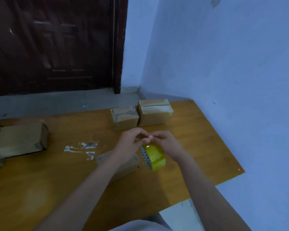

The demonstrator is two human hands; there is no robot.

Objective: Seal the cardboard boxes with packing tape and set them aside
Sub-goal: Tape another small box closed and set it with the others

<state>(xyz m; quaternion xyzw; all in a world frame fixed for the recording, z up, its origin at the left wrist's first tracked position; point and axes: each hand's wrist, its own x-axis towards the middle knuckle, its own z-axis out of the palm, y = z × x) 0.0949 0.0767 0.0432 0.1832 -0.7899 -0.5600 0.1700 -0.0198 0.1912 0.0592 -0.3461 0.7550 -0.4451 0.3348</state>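
Wooden worktop (60, 177) set in a blue-walled corner beside a dark door (53, 44).

An open box (20, 140) lies at the left edge; two taped boxes (141, 115) stand far right. Fingertips of left hand (128, 145) and right hand (167, 144) are pinched together above the yellow tape roll (155, 155); what is pinched cannot be told. A small box (123, 164) lies beneath.
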